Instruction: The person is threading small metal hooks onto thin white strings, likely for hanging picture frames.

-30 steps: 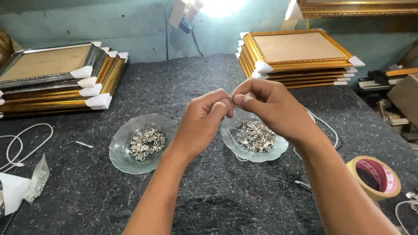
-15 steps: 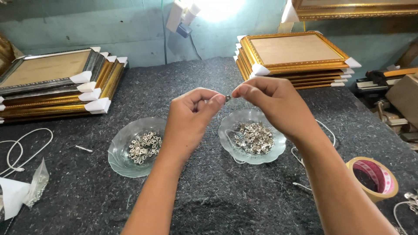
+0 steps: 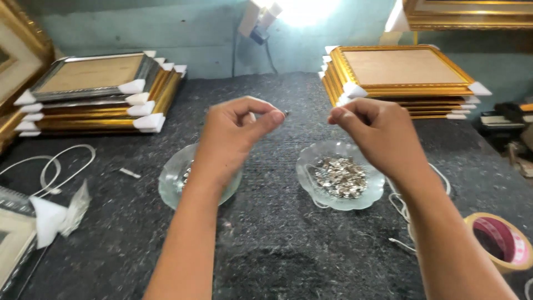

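Note:
My left hand (image 3: 239,133) is raised above the dark felt table (image 3: 266,244), its thumb and forefinger pinched on a small metal piece (image 3: 285,114) that pokes out at the fingertips. My right hand (image 3: 377,133) hovers level with it, a short gap to the right, fingertips pressed together with nothing visible between them. Below the right hand a scalloped glass dish (image 3: 311,166) holds a heap of small silvery metal parts (image 3: 340,176). A second glass dish (image 3: 169,186) lies under my left wrist, which hides most of what is in it.
Stacks of gilt picture frames with white corner guards stand at the back left (image 3: 100,91) and back right (image 3: 400,72). A tape roll (image 3: 497,241) lies at the right edge. White cords lie at the left (image 3: 55,166) and beside the right dish (image 3: 400,205). A lamp (image 3: 261,22) shines from behind.
My two hands were joined at the fingertips over the right dish; they have drawn apart, the left hand keeping the small metal piece.

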